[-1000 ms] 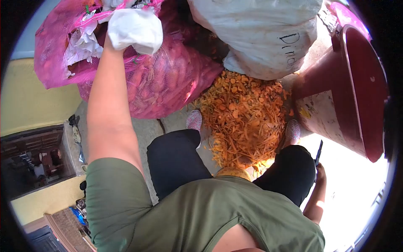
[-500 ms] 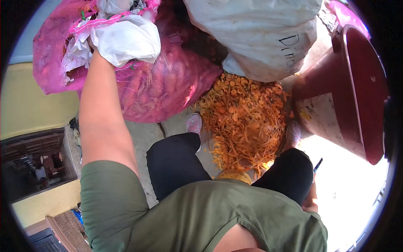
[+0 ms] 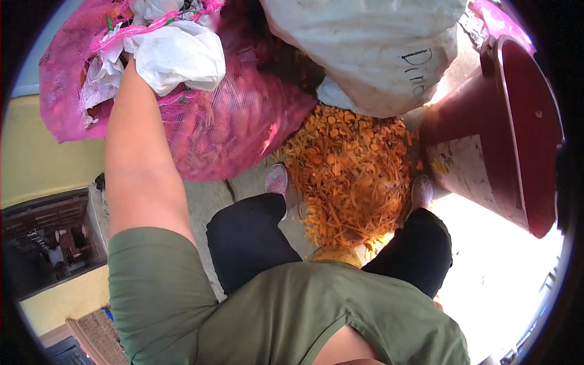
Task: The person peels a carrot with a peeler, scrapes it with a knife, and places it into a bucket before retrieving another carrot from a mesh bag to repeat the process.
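My left forearm [image 3: 137, 134] reaches up into the mouth of a pink mesh sack [image 3: 225, 128] packed with carrots. White plastic sheeting [image 3: 182, 58] at the sack's mouth covers my left hand, so its fingers and anything in them are hidden. On my right side, only a sliver of skin shows beside my black-clad thigh [image 3: 420, 255]; the right hand itself is out of sight. Between my feet lies a heap of orange carrot peelings and round slices [image 3: 359, 176].
A bulging white sack [image 3: 371, 55] with handwriting stands beyond the peelings. To the right, a large dark red tub [image 3: 468, 121] leans on its side. My shoes [image 3: 275, 180] flank the heap. A recessed opening [image 3: 55, 237] shows in the yellow wall at left.
The view has shifted slightly, with my left arm still in the sack. My right hand and the thin dark object at it, visible beside my thigh before, have gone out of sight.
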Demonstrator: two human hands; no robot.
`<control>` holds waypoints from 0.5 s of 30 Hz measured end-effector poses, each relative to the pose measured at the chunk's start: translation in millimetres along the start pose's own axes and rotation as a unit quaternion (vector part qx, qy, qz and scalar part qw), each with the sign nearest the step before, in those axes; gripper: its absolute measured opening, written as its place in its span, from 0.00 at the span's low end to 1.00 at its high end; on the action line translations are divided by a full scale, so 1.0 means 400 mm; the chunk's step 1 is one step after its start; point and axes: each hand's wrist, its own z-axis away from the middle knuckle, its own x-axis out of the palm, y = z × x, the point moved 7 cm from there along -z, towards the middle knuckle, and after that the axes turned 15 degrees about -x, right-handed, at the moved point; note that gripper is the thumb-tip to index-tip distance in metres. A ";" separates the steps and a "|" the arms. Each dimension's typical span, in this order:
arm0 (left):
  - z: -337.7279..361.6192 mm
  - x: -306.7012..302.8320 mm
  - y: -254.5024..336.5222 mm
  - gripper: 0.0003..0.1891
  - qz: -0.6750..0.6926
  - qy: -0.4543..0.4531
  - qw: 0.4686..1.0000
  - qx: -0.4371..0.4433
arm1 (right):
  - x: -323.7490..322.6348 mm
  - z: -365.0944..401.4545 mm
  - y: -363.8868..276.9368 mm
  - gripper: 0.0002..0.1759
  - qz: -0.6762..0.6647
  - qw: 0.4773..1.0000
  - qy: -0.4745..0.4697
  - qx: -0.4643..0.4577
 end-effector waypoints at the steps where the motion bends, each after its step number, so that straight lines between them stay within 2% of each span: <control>1: 0.001 0.000 0.001 0.15 -0.005 0.001 1.000 -0.007 | 0.001 0.015 0.012 0.19 0.000 1.000 0.000 0.006; 7: 0.018 -0.057 -0.040 0.16 -0.033 0.017 0.998 -0.059 | 0.004 0.115 0.104 0.21 -0.003 0.999 0.018 0.046; 12: 0.131 -0.150 -0.135 0.15 0.071 0.001 0.997 0.009 | -0.012 0.212 0.206 0.22 0.001 0.995 0.047 0.083; 13: 0.163 -0.170 -0.162 0.14 0.195 -0.038 0.979 -0.036 | -0.020 0.230 0.226 0.23 0.003 0.994 0.056 0.089; 15: 0.267 -0.215 -0.163 0.14 0.428 -0.114 0.889 -0.115 | -0.029 0.259 0.273 0.23 0.009 0.992 0.074 0.102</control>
